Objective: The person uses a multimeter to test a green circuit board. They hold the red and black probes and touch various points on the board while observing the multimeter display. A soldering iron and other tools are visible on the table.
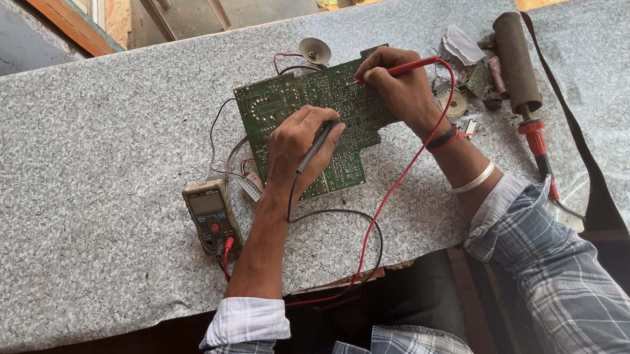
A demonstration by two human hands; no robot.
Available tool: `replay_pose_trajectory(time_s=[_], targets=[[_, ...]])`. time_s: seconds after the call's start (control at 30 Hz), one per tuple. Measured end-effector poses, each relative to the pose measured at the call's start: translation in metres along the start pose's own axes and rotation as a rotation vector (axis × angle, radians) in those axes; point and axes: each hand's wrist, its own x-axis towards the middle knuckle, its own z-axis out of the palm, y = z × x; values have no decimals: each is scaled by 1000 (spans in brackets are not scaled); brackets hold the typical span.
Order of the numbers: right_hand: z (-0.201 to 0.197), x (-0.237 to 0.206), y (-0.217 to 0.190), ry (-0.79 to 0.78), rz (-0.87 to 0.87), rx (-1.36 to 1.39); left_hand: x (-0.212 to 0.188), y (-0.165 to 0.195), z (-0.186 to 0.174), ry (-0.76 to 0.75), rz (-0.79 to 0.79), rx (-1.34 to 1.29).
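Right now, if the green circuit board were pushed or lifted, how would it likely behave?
The green circuit board looks flat and rigid, so it would probably slide on the smooth granite-pattern table rather than bend. Its attached wires would likely drag along. The small soldered parts suggest it is fragile.

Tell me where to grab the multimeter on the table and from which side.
Grip the multimeter across its long sides around the upper body, near the display, coming from above or its left. It lies flat, face up; the leads plug in at its bottom end, and the left hand's forearm passes close on its right, so those sides look crowded.
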Motion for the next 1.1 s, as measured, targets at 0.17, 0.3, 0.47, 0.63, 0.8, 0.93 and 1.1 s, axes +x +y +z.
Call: replay_pose_trajectory(time_s=[0.17,0.3,0.47,0.63,0.8,0.93,1.1], targets=[[0,0,0,-1,19,20,0,-2,2,8,9,0],[0,0,1,6,30,-7,0,-2,3,16,28,11],[0,0,1,5,20,6,0,-1,1,6,6,-1],[0,0,1,1,23,6,1,1,-1,4,4,-2],[0,0,0,-6,16,22,1,2,-2,14,22,-1],[0,0,-1,-3,22,17,0,1,-1,12,15,-5],[0,0,-2,2,13,-20,0,-2,2,8,18,13]])
